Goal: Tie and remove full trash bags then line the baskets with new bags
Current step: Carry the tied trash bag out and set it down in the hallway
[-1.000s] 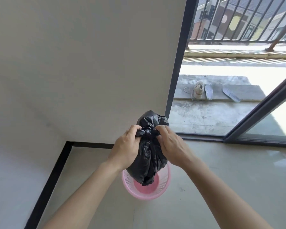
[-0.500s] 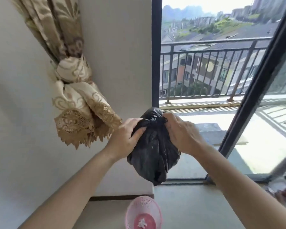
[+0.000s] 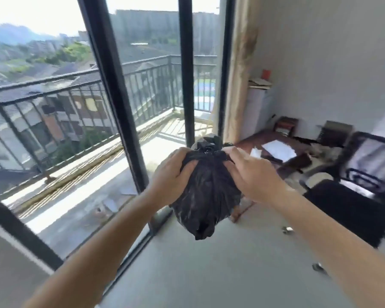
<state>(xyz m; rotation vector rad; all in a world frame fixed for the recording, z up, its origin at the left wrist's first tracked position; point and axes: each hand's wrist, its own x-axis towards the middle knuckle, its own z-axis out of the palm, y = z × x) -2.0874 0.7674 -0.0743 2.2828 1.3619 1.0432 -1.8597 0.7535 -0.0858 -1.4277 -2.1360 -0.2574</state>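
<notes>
Black trash bag [image 3: 206, 192]: knotted, soft, crinkly, probably light. Left hand [image 3: 172, 176] and right hand [image 3: 251, 174]: each grip pinching neck beside knot. Best hold: gathered neck.

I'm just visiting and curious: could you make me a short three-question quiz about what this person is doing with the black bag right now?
1. True or false: the black trash bag is resting on the floor.
2. Which hands grip the bag near its knotted top? A) left hand only B) right hand only C) both
3. Fill in: no pink ____ shows anywhere in this view.

Key:
1. False; it hangs in the air, held up by the hands.
2. C; one hand on each side of the knot.
3. Basket; only the balcony railing, the floor and a cluttered room corner show around the bag.
</notes>
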